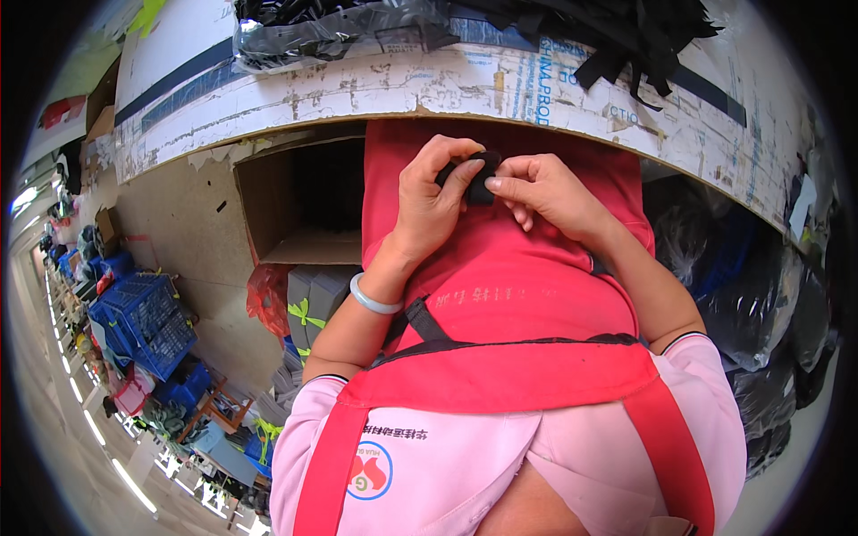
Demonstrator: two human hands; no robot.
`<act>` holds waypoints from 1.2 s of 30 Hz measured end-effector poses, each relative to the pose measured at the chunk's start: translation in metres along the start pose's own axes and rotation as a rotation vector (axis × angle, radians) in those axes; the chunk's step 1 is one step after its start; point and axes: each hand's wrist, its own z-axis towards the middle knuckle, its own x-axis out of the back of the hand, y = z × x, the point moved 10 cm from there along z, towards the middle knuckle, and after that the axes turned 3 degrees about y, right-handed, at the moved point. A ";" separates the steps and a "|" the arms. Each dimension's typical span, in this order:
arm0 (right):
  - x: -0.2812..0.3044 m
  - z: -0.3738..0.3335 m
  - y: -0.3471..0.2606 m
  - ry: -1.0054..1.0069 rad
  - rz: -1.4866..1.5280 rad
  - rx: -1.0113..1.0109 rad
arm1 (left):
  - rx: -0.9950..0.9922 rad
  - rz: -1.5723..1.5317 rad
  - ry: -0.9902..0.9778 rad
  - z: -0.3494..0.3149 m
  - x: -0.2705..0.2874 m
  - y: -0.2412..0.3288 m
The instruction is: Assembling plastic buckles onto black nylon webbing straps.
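Between my two hands, just above the lap of my red apron point(500, 268), is a small piece of black fabric or strap point(481, 183); its exact kind is hard to make out. My left hand point(438, 183) is closed around it, thumb and fingertips pinching its upper part. From the other side, my right hand point(545, 192) pinches its edge between thumb and forefinger, the other fingers curled below. A pale bangle point(374, 296) circles my left wrist.
Ahead lies a worn white tabletop point(357, 112), with black strips point(626, 45) and a clear plastic bag point(331, 40) of black pieces on it. Under its edge stands an open cardboard box point(268, 205). Dark plastic bags point(751, 304) fill the right; blue crates point(147, 322) stand left.
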 end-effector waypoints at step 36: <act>-0.013 -0.002 -0.007 -0.086 0.285 0.077 | 0.061 -0.211 -0.002 -0.014 0.011 -0.012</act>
